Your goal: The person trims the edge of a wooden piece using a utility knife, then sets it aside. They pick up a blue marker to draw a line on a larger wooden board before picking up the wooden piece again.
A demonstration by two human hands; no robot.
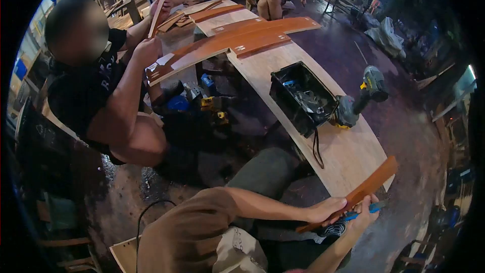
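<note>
A narrow reddish-brown wooden board (371, 179) slants over the near end of the pale wooden bench. My left hand (327, 210) is closed around its lower part, thumb along the upper face. Close beside it, my right hand (365, 213) grips a blue-handled tool (350, 216) against the board's edge. A flat greyish tip sticks out past the right fingers; I cannot tell the tool's exact kind. The board's lower end shows beyond my left hand, above my lap.
On the pale bench (283, 91) stand a black bin (289, 107) of small parts and a cordless drill (348, 111). Farther off lies a curved brown panel (212, 45). At left, a person (108, 81) holds a wooden strip (161, 7). Power tools (214, 108) lie below.
</note>
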